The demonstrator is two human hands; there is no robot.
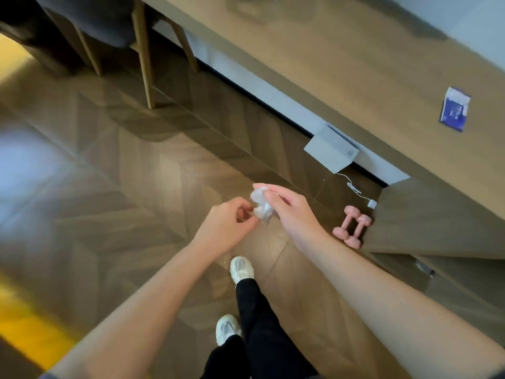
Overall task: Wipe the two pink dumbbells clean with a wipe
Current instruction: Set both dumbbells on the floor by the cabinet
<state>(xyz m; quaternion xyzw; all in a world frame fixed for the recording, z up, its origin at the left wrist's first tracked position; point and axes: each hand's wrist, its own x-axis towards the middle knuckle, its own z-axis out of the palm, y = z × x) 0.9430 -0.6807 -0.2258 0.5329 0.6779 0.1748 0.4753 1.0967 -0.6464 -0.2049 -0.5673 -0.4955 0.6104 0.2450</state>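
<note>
The left hand (226, 222) pinches the lower edge of a crumpled wipe (261, 205), and the right hand (289, 212) curls round its top. It would be best spread flat before crouching. The two pink dumbbells (352, 225) lie side by side on the floor (136, 187) at three o'clock, just beside the cabinet (426, 220).

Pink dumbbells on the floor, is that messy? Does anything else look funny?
A little. The two pink dumbbells lie side by side on the wooden floor beside the cabinet corner, where a foot could catch them. Next to them a thin white cable trails loose across the floor. Nothing looks spilled or broken.
</note>
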